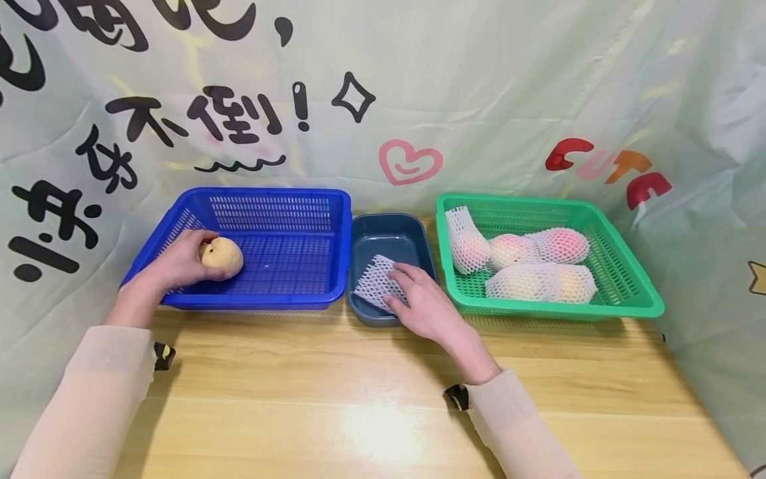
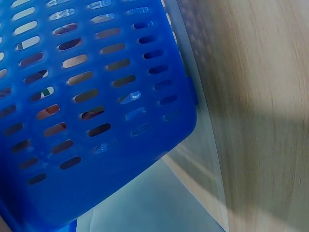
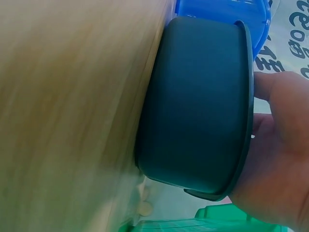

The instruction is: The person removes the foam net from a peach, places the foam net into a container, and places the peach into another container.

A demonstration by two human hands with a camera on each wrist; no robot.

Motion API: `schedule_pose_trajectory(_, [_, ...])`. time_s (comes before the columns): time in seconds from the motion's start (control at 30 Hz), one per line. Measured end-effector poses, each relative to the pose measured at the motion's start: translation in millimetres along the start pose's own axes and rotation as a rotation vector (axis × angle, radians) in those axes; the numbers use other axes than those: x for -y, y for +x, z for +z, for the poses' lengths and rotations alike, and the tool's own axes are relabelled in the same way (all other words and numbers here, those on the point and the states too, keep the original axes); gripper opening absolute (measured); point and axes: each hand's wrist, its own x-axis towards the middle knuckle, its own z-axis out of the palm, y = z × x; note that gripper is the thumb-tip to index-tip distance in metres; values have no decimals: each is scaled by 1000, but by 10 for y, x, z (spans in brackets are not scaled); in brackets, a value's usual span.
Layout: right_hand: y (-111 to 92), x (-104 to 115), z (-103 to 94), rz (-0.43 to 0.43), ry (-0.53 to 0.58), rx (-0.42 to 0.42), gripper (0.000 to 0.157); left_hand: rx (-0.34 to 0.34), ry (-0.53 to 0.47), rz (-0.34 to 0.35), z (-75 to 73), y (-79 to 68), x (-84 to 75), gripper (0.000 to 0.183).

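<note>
In the head view, my left hand (image 1: 187, 258) grips a round, pale yellow fruit (image 1: 225, 257) with a small dark dimple. It holds the fruit inside the blue basket (image 1: 344, 249), at the left part. The left wrist view shows only the perforated wall of that basket, so hand and fruit are hidden there. My right hand (image 1: 426, 303) reaches over the dark teal tray (image 1: 391, 226), thumb and fingers apart at a white foam net sleeve (image 1: 374, 283) that lies in it. In the right wrist view, the tray's rim hides the fingertips.
Right of the tray stands a green basket (image 1: 622, 306) with several fruits in white foam nets (image 1: 519, 283). All three containers stand on a wooden table (image 1: 287, 386). A printed cloth (image 1: 503, 100) hangs close behind them.
</note>
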Motion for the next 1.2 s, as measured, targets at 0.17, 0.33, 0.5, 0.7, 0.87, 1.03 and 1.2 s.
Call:
schedule_pose_trajectory(0.17, [-6, 42, -51, -11, 48, -58, 50, -63, -15, 29, 7, 7, -9, 94])
schedule_pose_trajectory(0.33, [-28, 108, -121, -44, 101, -151, 49, -180, -66, 49, -19, -16, -39, 88])
schedule_pose_trajectory(0.5, [-59, 165, -212, -80, 179, -297, 46, -364, -136, 92, -12, -85, -147, 65])
schedule_pose_trajectory(0.7, [-66, 139, -283, -165, 241, -499, 42, -636, -198, 193, 86, -168, -360, 47])
schedule_pose_trajectory(0.87, [-83, 89, -343, -237, 270, -665, 39, -766, -237, 315, 159, -259, -567, 42])
schedule_pose_trajectory(1.03, [-159, -5, -445, -222, 287, -769, 37, -796, -235, 400, 232, -350, -767, 39])
schedule_pose_trajectory(1.2, [-279, -186, -569, -172, 286, -812, 38, -748, -197, 474, 316, -438, -897, 33])
